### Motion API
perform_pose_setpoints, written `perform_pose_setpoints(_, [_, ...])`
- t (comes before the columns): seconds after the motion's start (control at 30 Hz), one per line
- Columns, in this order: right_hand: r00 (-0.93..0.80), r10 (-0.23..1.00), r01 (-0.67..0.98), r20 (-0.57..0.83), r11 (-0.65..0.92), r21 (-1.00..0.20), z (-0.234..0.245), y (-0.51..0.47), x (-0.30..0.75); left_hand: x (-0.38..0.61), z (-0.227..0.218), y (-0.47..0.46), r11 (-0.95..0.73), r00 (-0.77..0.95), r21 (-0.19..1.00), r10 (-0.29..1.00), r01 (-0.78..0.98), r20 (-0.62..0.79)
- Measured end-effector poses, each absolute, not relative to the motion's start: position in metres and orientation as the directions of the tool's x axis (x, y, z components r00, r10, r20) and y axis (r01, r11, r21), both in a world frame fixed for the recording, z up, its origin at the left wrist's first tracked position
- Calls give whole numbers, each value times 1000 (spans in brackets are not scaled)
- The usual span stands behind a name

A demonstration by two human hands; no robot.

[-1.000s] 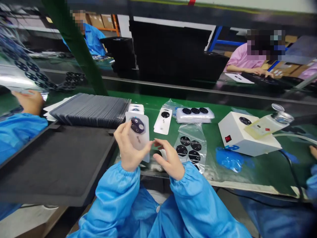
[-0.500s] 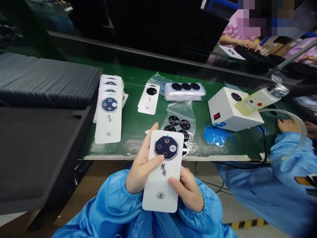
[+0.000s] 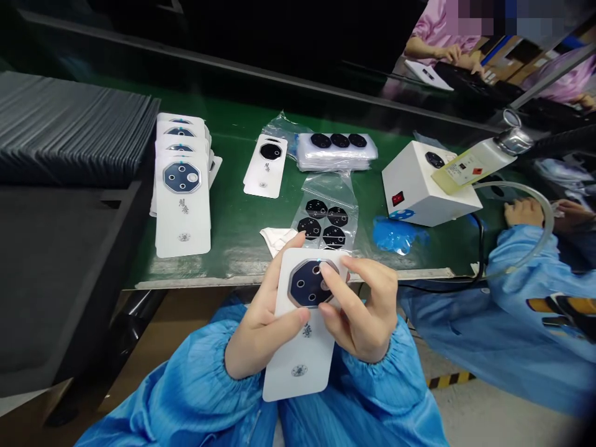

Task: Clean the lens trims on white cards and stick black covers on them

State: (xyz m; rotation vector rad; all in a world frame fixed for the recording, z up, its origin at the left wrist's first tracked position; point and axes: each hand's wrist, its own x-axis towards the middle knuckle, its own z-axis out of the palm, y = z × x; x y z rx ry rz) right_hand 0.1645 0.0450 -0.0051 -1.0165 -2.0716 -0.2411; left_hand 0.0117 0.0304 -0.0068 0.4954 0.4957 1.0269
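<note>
Leftward, a foam-lined black tray [image 3: 60, 273] is set beside the green table [image 3: 228, 205], and a dense row of dark film sheets [image 3: 74, 130] is stood at its far end, apparently kept within easy reach. Next along, white backing cards [image 3: 181, 211] bearing octagonal camera lens plates are overlapped in a column, and a single card [image 3: 258, 166] is laid apart. Just off the table's front edge, one white backing card [image 3: 298, 372] is held up over the lap, its octagonal lens plate [image 3: 310, 284] turned upward, probably so that it can be inspected closely. The card is cradled from below by the left hand [image 3: 265, 316], with the thumb pressed on its face; a fingertip of the right hand [image 3: 361, 310] is pressed onto the plate, though any pinch on the card cannot be told. Beyond, bagged black lens plates [image 3: 326, 217] are laid out flat, and a white box with a red switch [image 3: 431, 186] is placed further right, near a co-worker's blue sleeve [image 3: 521, 267].
</note>
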Motion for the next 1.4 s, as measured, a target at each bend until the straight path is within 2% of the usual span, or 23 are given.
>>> perform_pose_setpoints(0.23, [-446,664,719,601,666,-202,-2,42,174,15,-13,32,489,451,594,863,-638,-227])
perform_pose_setpoints(0.3, [-404,686,713,606,651,-261,1,43,178,16,-13,32,497,461,597,858,-630,-227])
perform_pose_setpoints(0.4, [-267,664,725,698,616,-309,6,45,179,17,-14,31,459,438,617,877,-639,-199])
perform_pose_setpoints(0.53, [-266,611,754,746,614,-234,2,46,176,17,-14,30,435,414,619,891,-654,-188])
perform_pose_setpoints(0.8, [-401,639,764,656,629,-146,-7,46,178,14,-15,30,456,449,660,872,-596,-197])
perform_pose_setpoints(0.9, [-454,635,730,625,667,-147,-3,47,181,16,-14,30,462,451,663,869,-589,-205])
perform_pose_setpoints(1.0, [-439,663,681,606,686,-258,4,48,184,17,-13,29,490,476,618,855,-615,-204])
perform_pose_setpoints(1.13, [-285,770,670,571,586,-455,14,49,182,19,-13,26,483,505,610,850,-628,-152])
perform_pose_setpoints(1.4, [-218,788,671,575,549,-498,14,50,173,16,-20,25,247,462,836,887,-490,9])
